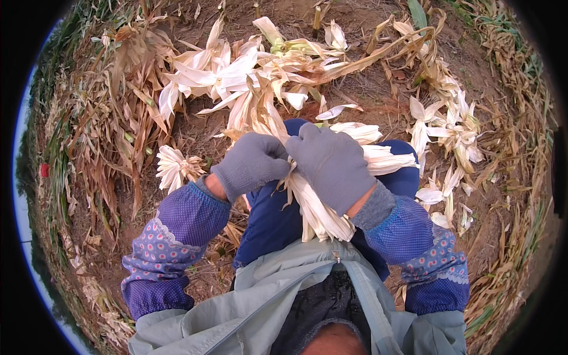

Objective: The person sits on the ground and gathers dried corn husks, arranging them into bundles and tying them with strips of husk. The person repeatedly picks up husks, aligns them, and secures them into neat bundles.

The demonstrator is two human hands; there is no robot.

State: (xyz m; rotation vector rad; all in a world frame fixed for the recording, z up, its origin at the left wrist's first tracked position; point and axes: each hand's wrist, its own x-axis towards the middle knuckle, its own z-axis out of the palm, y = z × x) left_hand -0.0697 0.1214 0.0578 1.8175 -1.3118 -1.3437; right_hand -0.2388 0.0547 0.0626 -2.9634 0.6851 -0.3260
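Note:
My left hand [250, 166], in a grey knit glove, is closed on dry corn husks at the middle of the view. Touching it, my right hand [333, 168], gloved the same way, grips the husks from the other side. A pale husk bundle [317, 211] comes out below the hands and hangs over my lap. More husk bundles [386, 160] stick out to the right, across my blue trouser knee [401, 177]. Above the hands, long tan husks [268, 111] reach towards the ground. My fingers hide where the bundles meet, so any knot or ear there cannot be made out.
A heap of pale husks [226, 73] lies on the soil ahead. Dry corn stalks [120, 102] are piled at the left, near a fanned husk bunch [175, 167]. Loose husks [457, 133] are strewn at the right. Cut stubble [317, 21] stands upright at the far side.

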